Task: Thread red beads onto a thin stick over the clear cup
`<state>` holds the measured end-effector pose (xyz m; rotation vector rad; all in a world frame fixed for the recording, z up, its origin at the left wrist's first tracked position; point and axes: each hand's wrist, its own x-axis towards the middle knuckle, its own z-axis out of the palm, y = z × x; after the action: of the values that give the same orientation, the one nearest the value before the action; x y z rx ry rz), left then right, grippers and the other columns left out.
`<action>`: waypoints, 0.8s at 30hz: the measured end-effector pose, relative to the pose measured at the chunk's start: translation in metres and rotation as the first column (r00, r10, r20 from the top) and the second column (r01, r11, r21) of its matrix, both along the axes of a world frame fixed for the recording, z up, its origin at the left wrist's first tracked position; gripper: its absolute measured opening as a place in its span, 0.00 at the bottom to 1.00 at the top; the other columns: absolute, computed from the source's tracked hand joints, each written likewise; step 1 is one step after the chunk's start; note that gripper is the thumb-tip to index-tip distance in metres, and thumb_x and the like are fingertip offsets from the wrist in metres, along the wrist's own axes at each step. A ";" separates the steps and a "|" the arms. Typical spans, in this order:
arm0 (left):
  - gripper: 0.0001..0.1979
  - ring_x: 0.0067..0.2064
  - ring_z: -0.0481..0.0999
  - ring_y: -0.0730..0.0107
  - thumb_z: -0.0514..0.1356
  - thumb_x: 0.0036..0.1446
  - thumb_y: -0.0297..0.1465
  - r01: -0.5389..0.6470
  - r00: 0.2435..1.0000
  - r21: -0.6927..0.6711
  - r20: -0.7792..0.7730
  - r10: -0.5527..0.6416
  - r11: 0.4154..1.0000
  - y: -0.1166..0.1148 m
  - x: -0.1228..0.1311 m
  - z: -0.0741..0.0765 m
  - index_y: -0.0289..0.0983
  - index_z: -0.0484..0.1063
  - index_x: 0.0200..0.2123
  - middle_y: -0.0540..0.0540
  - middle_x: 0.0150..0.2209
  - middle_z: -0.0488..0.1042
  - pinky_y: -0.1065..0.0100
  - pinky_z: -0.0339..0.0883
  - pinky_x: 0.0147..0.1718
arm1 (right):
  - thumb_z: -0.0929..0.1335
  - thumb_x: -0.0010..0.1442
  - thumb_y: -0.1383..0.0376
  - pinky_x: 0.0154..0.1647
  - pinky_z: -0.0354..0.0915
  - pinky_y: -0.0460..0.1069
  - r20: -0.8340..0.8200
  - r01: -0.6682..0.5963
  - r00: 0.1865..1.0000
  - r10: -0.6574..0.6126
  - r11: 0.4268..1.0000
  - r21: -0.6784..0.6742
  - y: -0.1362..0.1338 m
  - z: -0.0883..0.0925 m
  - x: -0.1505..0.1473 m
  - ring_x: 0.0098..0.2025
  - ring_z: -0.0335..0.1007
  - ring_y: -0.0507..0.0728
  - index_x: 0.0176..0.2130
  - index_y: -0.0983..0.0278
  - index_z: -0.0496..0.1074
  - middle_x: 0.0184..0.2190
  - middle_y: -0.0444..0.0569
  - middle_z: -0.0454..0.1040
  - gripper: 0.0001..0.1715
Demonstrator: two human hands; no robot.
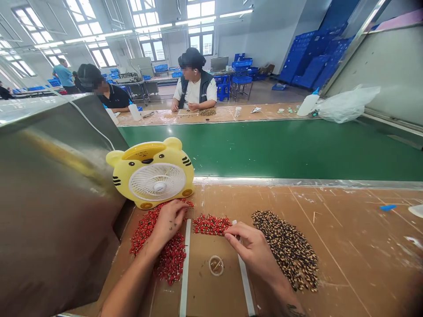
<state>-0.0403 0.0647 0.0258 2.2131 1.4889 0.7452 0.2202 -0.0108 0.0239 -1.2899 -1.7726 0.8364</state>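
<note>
My left hand (170, 220) lies over a loose pile of small red pieces with pale and dark tips (170, 264), its fingers bent and closed near the fan's base. What those fingertips hold, if anything, is hidden. Between two white strips on a brown board (211, 295), more such pieces form a band of red pieces (209, 224). At the band's right end, my right hand (253, 246) has thumb and forefinger pinched together; what is in the pinch is too small to make out. A small round clear cup (216, 266) with a thin stick in it stands below the band.
A yellow animal-faced fan (155, 176) stands behind the red pile, beside a large metal housing (59, 211). To the right lies a pile of black-and-gold pieces (287, 248). Beyond the green belt (280, 149), a person (194, 86) sits working, with another person (110, 94) further left.
</note>
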 end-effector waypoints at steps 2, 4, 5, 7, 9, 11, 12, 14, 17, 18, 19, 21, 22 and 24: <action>0.14 0.42 0.78 0.61 0.53 0.62 0.24 0.001 0.997 -0.032 -0.082 -0.004 1.000 0.000 -0.014 0.005 0.36 0.80 0.41 0.42 0.39 0.80 0.64 0.68 0.44 | 0.66 0.65 0.63 0.37 0.67 0.50 0.026 -0.040 0.999 0.042 0.998 -0.053 -0.003 0.000 0.003 0.36 0.74 0.57 0.34 0.61 0.78 0.33 0.48 0.79 0.11; 0.13 0.40 0.77 0.60 0.54 0.61 0.24 0.056 0.979 -0.083 -0.192 -0.071 0.995 -0.002 -0.021 0.008 0.37 0.80 0.39 0.42 0.36 0.80 0.64 0.67 0.42 | 0.67 0.64 0.64 0.38 0.66 0.49 0.066 -0.094 0.993 0.101 0.991 -0.091 -0.006 -0.002 0.003 0.36 0.73 0.57 0.35 0.61 0.78 0.33 0.47 0.78 0.09; 0.13 0.40 0.77 0.59 0.55 0.60 0.24 0.084 0.964 -0.106 -0.244 -0.107 0.991 -0.003 -0.021 0.009 0.37 0.81 0.38 0.42 0.35 0.79 0.64 0.67 0.42 | 0.67 0.64 0.65 0.38 0.66 0.49 0.085 -0.121 0.988 0.130 0.987 -0.102 -0.007 -0.002 0.003 0.36 0.73 0.57 0.36 0.60 0.77 0.33 0.47 0.78 0.08; 0.12 0.41 0.76 0.57 0.56 0.59 0.24 0.112 0.934 -0.136 -0.324 -0.151 0.984 -0.006 -0.016 0.009 0.37 0.81 0.37 0.41 0.35 0.78 0.64 0.66 0.41 | 0.67 0.64 0.65 0.39 0.65 0.49 0.115 -0.161 0.978 0.173 0.981 -0.111 -0.008 -0.003 0.002 0.37 0.73 0.57 0.35 0.60 0.77 0.33 0.47 0.78 0.08; 0.12 0.41 0.76 0.57 0.56 0.60 0.24 0.121 0.906 -0.156 -0.386 -0.174 0.980 -0.006 -0.009 0.008 0.37 0.80 0.37 0.40 0.35 0.78 0.63 0.66 0.41 | 0.67 0.64 0.65 0.40 0.65 0.50 0.132 -0.181 0.972 0.196 0.976 -0.116 -0.009 -0.002 0.002 0.37 0.72 0.57 0.36 0.60 0.77 0.34 0.46 0.77 0.07; 0.13 0.40 0.77 0.57 0.55 0.60 0.23 0.126 0.884 -0.175 -0.428 -0.190 0.976 -0.004 -0.003 0.006 0.37 0.80 0.37 0.40 0.35 0.78 0.64 0.66 0.41 | 0.67 0.64 0.66 0.40 0.65 0.50 0.142 -0.190 0.968 0.206 0.974 -0.120 -0.011 -0.002 0.003 0.38 0.72 0.57 0.36 0.61 0.77 0.34 0.46 0.77 0.07; 0.13 0.40 0.77 0.57 0.54 0.59 0.22 0.128 0.876 -0.182 -0.441 -0.197 0.975 -0.003 -0.001 0.006 0.36 0.80 0.35 0.40 0.34 0.78 0.64 0.66 0.40 | 0.67 0.64 0.66 0.41 0.65 0.50 0.145 -0.190 0.967 0.207 0.974 -0.121 -0.013 -0.002 0.005 0.38 0.72 0.57 0.36 0.61 0.77 0.34 0.46 0.77 0.07; 0.13 0.38 0.77 0.57 0.54 0.58 0.20 0.129 0.870 -0.186 -0.451 -0.201 0.974 0.000 0.002 0.004 0.35 0.79 0.31 0.39 0.32 0.77 0.64 0.66 0.39 | 0.67 0.65 0.65 0.40 0.65 0.50 0.152 -0.184 0.968 0.201 0.976 -0.119 -0.016 -0.004 0.008 0.37 0.72 0.57 0.36 0.61 0.77 0.33 0.47 0.77 0.07; 0.11 0.36 0.77 0.55 0.54 0.54 0.19 0.127 0.882 -0.176 -0.431 -0.192 0.976 0.003 0.003 0.004 0.34 0.76 0.27 0.38 0.30 0.77 0.63 0.66 0.38 | 0.67 0.65 0.64 0.39 0.64 0.50 0.159 -0.167 0.970 0.184 0.979 -0.117 -0.021 -0.007 0.012 0.36 0.72 0.57 0.36 0.61 0.77 0.32 0.47 0.78 0.08; 0.10 0.35 0.77 0.56 0.55 0.54 0.20 0.126 0.890 -0.171 -0.415 -0.187 0.977 0.003 0.003 0.004 0.34 0.75 0.27 0.38 0.30 0.77 0.63 0.65 0.37 | 0.67 0.65 0.64 0.39 0.64 0.50 0.157 -0.164 0.971 0.182 0.979 -0.122 -0.023 -0.009 0.013 0.36 0.72 0.57 0.36 0.61 0.77 0.32 0.47 0.78 0.08; 0.10 0.35 0.77 0.57 0.55 0.54 0.20 0.123 0.900 -0.164 -0.397 -0.180 0.979 0.002 0.004 0.005 0.34 0.75 0.28 0.40 0.29 0.77 0.64 0.65 0.37 | 0.67 0.65 0.64 0.39 0.65 0.49 0.152 -0.162 0.972 0.181 0.978 -0.128 -0.024 -0.010 0.014 0.36 0.73 0.57 0.36 0.61 0.77 0.32 0.47 0.78 0.08; 0.08 0.34 0.76 0.61 0.55 0.54 0.21 0.111 0.923 -0.147 -0.352 -0.157 0.983 -0.002 0.004 0.007 0.35 0.74 0.29 0.43 0.29 0.77 0.67 0.64 0.35 | 0.68 0.64 0.63 0.39 0.65 0.49 0.133 -0.160 0.975 0.180 0.976 -0.147 -0.026 -0.012 0.014 0.36 0.73 0.57 0.36 0.61 0.78 0.32 0.47 0.78 0.08; 0.08 0.32 0.75 0.64 0.55 0.53 0.22 0.096 0.942 -0.142 -0.308 -0.136 0.985 -0.006 0.005 0.007 0.35 0.73 0.29 0.45 0.28 0.76 0.68 0.64 0.33 | 0.68 0.64 0.62 0.38 0.65 0.49 0.123 -0.159 0.976 0.179 0.975 -0.156 -0.026 -0.013 0.013 0.35 0.73 0.56 0.36 0.61 0.78 0.32 0.47 0.78 0.08; 0.07 0.27 0.73 0.68 0.56 0.52 0.23 0.047 0.991 -0.169 -0.118 -0.068 0.984 -0.017 0.008 0.007 0.35 0.73 0.27 0.49 0.24 0.74 0.71 0.62 0.29 | 0.70 0.63 0.61 0.37 0.65 0.49 0.111 -0.152 0.979 0.172 0.973 -0.172 -0.025 -0.015 0.009 0.33 0.72 0.56 0.36 0.62 0.78 0.30 0.46 0.77 0.08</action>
<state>-0.0322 0.0481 0.0329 2.1987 1.4788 0.4558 0.2290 -0.0361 0.0090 -1.3403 -1.9638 1.0296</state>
